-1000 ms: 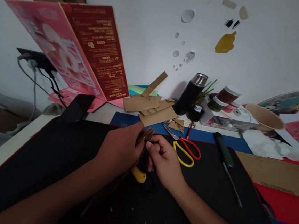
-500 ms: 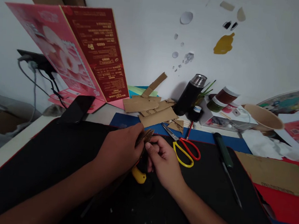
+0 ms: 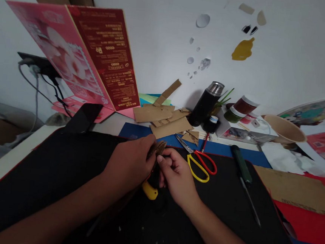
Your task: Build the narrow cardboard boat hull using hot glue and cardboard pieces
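Note:
A small piece of brown cardboard (image 3: 160,147) stands up between my hands, its lower part hidden by my fingers. My left hand (image 3: 132,161) is closed round its left side, seen from the back. From the right, my right hand (image 3: 175,172) pinches at the cardboard's edge with thumb and curled fingers. Below the hands, the yellow end of a tool (image 3: 150,191), perhaps a utility knife, lies on the black mat (image 3: 205,217). Scissors (image 3: 201,165) with one yellow and one red handle rest just right of my right hand.
A green-handled screwdriver-like tool (image 3: 242,167) lies on the mat's right. Cardboard scraps (image 3: 154,113), a black thermos (image 3: 206,105) and paint jars (image 3: 245,106) stand along the wall. A pink and red folded board (image 3: 105,64) rises at the back left, behind a black phone-like object (image 3: 83,117).
The cardboard's top has turned slightly and shows more of its face between my fingers. Both hands stay in nearly the same place; the view has shifted very little.

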Action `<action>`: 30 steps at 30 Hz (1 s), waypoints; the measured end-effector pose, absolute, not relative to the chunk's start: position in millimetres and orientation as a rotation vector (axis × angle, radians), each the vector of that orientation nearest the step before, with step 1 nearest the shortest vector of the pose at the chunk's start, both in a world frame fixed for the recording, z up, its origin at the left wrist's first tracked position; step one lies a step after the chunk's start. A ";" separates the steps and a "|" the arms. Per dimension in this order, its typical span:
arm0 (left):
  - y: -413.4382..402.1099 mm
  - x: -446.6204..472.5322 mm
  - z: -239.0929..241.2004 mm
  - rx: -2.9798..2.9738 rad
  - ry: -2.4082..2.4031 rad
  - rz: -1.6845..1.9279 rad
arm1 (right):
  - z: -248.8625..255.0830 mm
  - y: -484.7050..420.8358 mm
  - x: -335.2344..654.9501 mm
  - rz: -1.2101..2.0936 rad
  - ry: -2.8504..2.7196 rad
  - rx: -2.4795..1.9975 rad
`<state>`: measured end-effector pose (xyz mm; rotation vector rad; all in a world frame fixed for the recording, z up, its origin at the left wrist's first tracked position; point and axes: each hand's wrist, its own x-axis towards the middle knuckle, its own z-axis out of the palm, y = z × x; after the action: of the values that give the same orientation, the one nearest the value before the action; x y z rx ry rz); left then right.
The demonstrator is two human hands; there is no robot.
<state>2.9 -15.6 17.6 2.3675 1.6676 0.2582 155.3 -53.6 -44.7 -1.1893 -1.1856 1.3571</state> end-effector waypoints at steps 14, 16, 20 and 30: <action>-13.9 1.8 14.6 2.351 1.638 0.246 | -46.1 -52.4 156.3 1.362 -1.197 -1.201; -13.3 2.2 15.4 2.347 1.640 0.235 | -47.0 -52.2 156.4 1.354 -1.206 -1.199; -12.4 3.2 16.5 2.335 1.660 0.220 | -47.6 -51.9 156.6 1.359 -1.202 -1.193; -13.5 3.4 17.7 2.335 1.658 0.209 | -45.4 -52.2 156.4 1.369 -1.190 -1.196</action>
<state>3.4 -13.5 17.7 2.3348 1.6577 0.2088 156.4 -52.2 -45.4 -1.1960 -1.1903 1.3692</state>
